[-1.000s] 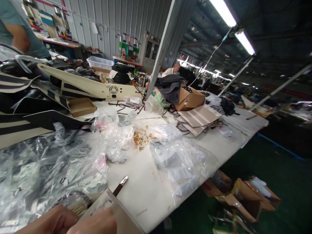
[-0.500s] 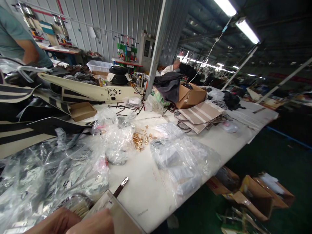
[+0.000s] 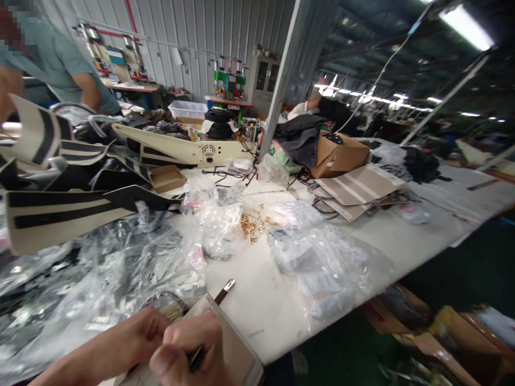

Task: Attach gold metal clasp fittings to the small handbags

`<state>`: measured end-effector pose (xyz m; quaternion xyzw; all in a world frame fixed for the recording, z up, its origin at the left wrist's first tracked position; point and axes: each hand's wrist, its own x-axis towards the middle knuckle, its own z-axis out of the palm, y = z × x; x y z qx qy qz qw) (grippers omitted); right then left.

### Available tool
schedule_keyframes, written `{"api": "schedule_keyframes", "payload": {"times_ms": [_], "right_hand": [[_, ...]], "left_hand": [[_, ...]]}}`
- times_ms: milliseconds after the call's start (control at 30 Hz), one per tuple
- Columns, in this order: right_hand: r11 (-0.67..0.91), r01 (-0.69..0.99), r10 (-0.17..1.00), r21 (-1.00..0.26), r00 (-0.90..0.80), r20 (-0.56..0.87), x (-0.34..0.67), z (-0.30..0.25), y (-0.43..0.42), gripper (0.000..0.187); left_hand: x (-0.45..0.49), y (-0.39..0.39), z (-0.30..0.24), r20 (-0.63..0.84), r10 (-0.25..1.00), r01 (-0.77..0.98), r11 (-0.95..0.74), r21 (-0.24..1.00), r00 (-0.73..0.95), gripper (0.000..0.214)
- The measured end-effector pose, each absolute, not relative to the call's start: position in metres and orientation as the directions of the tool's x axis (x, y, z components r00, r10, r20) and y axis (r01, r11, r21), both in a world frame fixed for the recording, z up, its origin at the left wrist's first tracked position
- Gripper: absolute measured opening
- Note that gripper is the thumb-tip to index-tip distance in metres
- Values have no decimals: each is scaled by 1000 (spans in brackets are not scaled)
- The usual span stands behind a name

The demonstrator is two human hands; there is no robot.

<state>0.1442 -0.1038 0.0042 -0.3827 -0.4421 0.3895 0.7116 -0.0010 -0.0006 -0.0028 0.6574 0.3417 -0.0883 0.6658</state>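
At the bottom of the head view, my right hand [image 3: 197, 343] is closed around a dark, slim object [image 3: 196, 358] whose kind I cannot make out. My left hand [image 3: 147, 329] lies just beside it with fingers curled together; whatever they grip is hidden. Under both hands is a flat beige panel [image 3: 237, 343] with a pale edge. A dark strap with a shiny metal end [image 3: 225, 291] sticks out past the panel's far edge onto the white table [image 3: 245, 287]. Small gold-coloured metal fittings [image 3: 250, 228] lie in a loose heap farther back.
Clear plastic bags [image 3: 322, 262] lie right of centre, with bagged grey parts [image 3: 169, 268] at left. Striped panels [image 3: 60, 217] pile up beyond them. Stacked beige boards [image 3: 362, 187] and a cardboard box [image 3: 340, 153] stand farther back. A co-worker in a teal shirt [image 3: 68, 53] is at left.
The view has swung left, so the scene sits farther right. My hands have come higher into view, showing the dark object in the right one. More of the co-worker shows.
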Motion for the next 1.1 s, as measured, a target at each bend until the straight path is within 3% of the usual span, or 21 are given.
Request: {"api": "schedule_keyframes", "payload": {"times_ms": [100,200,500,600,700,833,900,967,1033,1100], "right_hand": [[465,-277,885,-841,167,435,155,5,-100,79],[458,-265,889,-849,122,442,161,9,-101,74],[445,-219,896,-868,113,430,162,11,-109,71],[395,-246,918,-885,83,387,162,13,-104,71],[327,-390,944,-861,86,319,173,26,-95,68],[302,-520,940,-799,300,159,230,52,-76,68],[266,-375,910,-888,402,103,269,52,-61,67],[145,-40,880,-989,462,110,301,39,-48,64],[-3,350,877,-937,450,165,321,18,-42,62],[-127,600,883,-790,432,186,327,-4,-41,51]], "left_hand": [[-6,-5,4,-575,322,555,162,816,752,35],[-6,-3,4,-539,346,525,140,839,768,30],[-8,-5,6,-551,374,534,158,831,746,30],[-8,-4,8,-555,395,549,140,824,733,29],[-9,-3,9,-542,380,526,156,836,749,35],[-12,-3,8,-543,362,508,194,839,758,37],[-14,-2,9,-530,369,498,188,847,763,37],[-15,-4,9,-518,363,486,181,855,775,39],[-16,-6,8,-515,337,480,186,857,788,41],[-17,-7,4,-517,301,474,206,856,802,46]]}}
